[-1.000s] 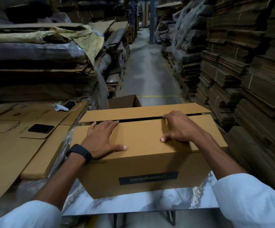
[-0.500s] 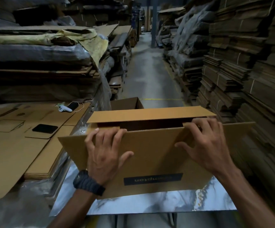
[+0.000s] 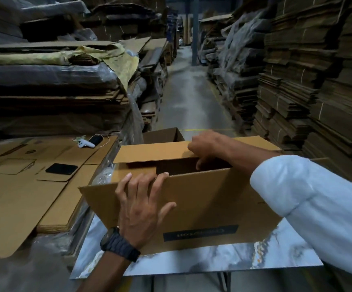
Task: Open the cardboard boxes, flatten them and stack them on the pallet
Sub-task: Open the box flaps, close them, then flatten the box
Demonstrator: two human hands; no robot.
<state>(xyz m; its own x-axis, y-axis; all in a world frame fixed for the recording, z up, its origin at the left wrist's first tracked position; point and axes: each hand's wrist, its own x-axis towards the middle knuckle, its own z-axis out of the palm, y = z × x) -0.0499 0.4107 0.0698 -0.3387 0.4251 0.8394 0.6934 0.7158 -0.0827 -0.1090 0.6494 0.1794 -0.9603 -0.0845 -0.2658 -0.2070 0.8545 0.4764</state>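
1. On the far left, one stack of flattened cardboard sheets (image 3: 23, 197) lies level beside the worktop. It is probably the growing pile on the pallet, though the pallet itself is hidden under it. It sits close enough that a finished sheet could be slid straight across.

2. Three small items rest on that stack, apparently set aside to keep both hands free: one black phone (image 3: 61, 169), one white handheld controller (image 3: 85, 143) and one dark pouch (image 3: 96, 139) with a thin cord.

3. The left hand (image 3: 141, 207), a black wristwatch (image 3: 119, 244) on its wrist, is closed over the upper edge of the near flap (image 3: 192, 199), fingers curled over the rim and thumb spread on the outer face. It seems to be holding that flap folded out towards the person while steadying the box.

4. One cardboard box (image 3: 200, 232) stands on the marbled worktop (image 3: 213, 262), printed label upside down. Two long flaps are visible, and the top is partly open.

5. A second, smaller brown box (image 3: 162, 134) stands just behind it, open-topped.

6. The right hand (image 3: 204, 147), in a pale sleeve (image 3: 318, 203), reaches over the opening. Its fingers hook under the far flap (image 3: 149, 153), likely to lift it; how firmly it grips, I cannot tell.

7. Flattening has not begun.
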